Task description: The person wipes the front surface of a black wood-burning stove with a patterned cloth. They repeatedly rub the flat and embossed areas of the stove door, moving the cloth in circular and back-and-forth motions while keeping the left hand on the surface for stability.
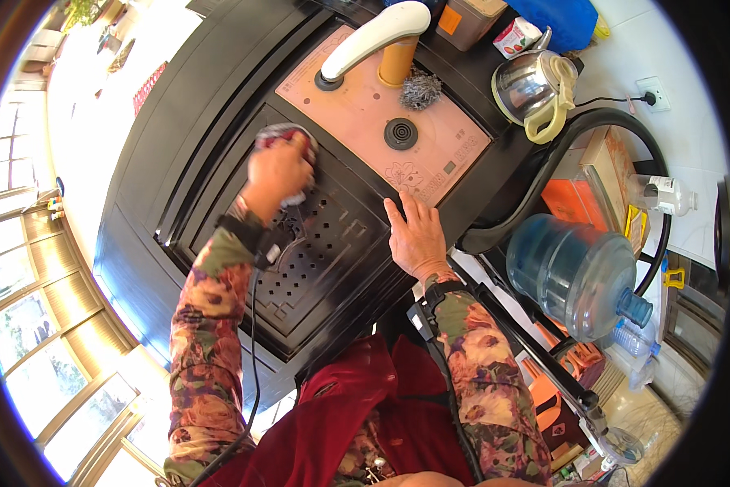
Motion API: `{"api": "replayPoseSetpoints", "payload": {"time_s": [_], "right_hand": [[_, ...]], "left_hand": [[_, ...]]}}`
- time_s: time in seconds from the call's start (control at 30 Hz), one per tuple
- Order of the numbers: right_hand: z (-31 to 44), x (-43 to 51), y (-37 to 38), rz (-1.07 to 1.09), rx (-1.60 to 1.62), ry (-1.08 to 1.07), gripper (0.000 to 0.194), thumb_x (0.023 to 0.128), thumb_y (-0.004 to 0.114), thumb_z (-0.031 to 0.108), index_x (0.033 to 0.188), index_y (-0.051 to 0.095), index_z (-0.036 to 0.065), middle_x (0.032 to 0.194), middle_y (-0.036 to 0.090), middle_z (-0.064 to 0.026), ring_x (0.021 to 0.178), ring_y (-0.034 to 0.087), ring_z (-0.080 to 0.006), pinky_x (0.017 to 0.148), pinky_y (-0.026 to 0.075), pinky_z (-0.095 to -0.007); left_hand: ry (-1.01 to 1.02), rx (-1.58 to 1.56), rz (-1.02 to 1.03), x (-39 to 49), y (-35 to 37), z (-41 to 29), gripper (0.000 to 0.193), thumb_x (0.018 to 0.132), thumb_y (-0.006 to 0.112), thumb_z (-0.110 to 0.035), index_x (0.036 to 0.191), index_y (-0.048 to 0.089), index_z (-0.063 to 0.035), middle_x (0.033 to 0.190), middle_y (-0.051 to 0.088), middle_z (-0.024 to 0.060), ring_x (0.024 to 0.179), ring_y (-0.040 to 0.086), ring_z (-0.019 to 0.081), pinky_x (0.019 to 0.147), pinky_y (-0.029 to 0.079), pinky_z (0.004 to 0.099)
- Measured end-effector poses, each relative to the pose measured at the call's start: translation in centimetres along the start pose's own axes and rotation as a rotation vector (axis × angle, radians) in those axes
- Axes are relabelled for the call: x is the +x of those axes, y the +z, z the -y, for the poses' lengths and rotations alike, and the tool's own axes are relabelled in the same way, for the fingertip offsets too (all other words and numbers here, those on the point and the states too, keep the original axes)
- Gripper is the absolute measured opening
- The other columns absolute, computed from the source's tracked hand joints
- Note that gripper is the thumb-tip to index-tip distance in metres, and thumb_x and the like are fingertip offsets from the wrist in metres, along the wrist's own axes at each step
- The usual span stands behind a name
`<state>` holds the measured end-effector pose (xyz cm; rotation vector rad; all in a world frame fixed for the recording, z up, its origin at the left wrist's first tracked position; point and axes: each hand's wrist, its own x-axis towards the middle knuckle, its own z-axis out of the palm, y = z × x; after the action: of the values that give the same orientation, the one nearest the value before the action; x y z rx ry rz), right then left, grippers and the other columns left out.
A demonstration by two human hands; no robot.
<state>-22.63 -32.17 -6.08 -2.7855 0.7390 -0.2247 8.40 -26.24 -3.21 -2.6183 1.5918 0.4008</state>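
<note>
My left hand [278, 173] presses a bunched dark red and grey cloth [287, 135] onto the carved tray of a black tea table [307, 277]. The tray has square drain holes, several of them below my wrist. My right hand [416, 234] holds nothing; it lies flat with fingers spread, its fingertips at the near edge of a pink panel [352, 97] set into the table. On that panel stand a white curved spout [377, 36], an orange-brown cylinder [398, 61], a grey scouring ball [420, 91] and a round black base [400, 133].
A steel kettle [532, 85] with a cream handle stands at the panel's far right, near a wall socket [653, 94]. Right of the table are a large blue water bottle [575, 277], a black curved chair arm [584, 125] and boxes [602, 170]. Cables run along both my sleeves.
</note>
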Motion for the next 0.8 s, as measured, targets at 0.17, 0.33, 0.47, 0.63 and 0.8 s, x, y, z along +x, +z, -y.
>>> {"api": "replayPoseSetpoints", "payload": {"time_s": [0.17, 0.33, 0.47, 0.63, 0.8], "right_hand": [[0.0, 0.0, -0.2, -0.011, -0.009, -0.009, 0.057, 0.09, 0.066, 0.018, 0.145, 0.058, 0.009, 0.146, 0.055, -0.0194, 0.128, 0.053, -0.0352, 0.1, 0.044, -0.0475], [0.2, 0.0, -0.1, -0.024, -0.018, -0.013, 0.056, 0.091, 0.065, 0.018, 0.146, 0.058, 0.009, 0.145, 0.055, -0.0191, 0.128, 0.053, -0.0352, 0.1, 0.044, -0.0472], [0.2, -0.1, 0.1, -0.02, -0.009, -0.009, 0.056, 0.091, 0.065, 0.018, 0.146, 0.057, 0.009, 0.145, 0.055, -0.0191, 0.127, 0.054, -0.0351, 0.099, 0.044, -0.0471], [0.1, 0.0, 0.0, -0.014, -0.014, -0.002, 0.057, 0.09, 0.065, 0.018, 0.146, 0.057, 0.009, 0.146, 0.054, -0.0195, 0.124, 0.055, -0.0352, 0.098, 0.044, -0.0473], [0.1, 0.2, -0.3, -0.026, -0.039, -0.002, 0.055, 0.086, 0.067, 0.017, 0.14, 0.062, 0.009, 0.145, 0.056, -0.0172, 0.123, 0.057, -0.0327, 0.097, 0.046, -0.0445]], "left_hand": [[0.266, -0.07, 0.172, -6.8, 2.0, -5.8, 0.058, 0.094, 0.058, -0.031, 0.152, 0.055, -0.0261, 0.114, 0.07, 0.0211, 0.085, 0.075, 0.0396, 0.074, 0.061, 0.05], [-0.076, 0.043, 0.096, -1.5, 0.0, 1.9, 0.052, 0.097, 0.053, -0.03, 0.148, 0.058, -0.0394, 0.123, 0.069, 0.0221, 0.087, 0.075, 0.0403, 0.074, 0.061, 0.0505], [-0.199, 0.086, -0.194, 1.2, 0.1, 6.2, 0.045, 0.097, 0.058, -0.029, 0.141, 0.062, -0.0217, 0.123, 0.061, 0.0253, 0.093, 0.073, 0.0443, 0.075, 0.059, 0.0546], [-0.222, -0.178, -0.334, -2.9, 3.7, -0.2, 0.046, 0.093, 0.065, -0.025, 0.136, 0.06, -0.0114, 0.122, 0.053, 0.0267, 0.088, 0.071, 0.0469, 0.072, 0.059, 0.0573], [0.172, -0.282, -0.23, -12.3, 5.4, -9.1, 0.049, 0.085, 0.072, -0.02, 0.131, 0.062, -0.011, 0.113, 0.055, 0.0175, 0.087, 0.069, 0.0348, 0.062, 0.061, 0.046]]}}
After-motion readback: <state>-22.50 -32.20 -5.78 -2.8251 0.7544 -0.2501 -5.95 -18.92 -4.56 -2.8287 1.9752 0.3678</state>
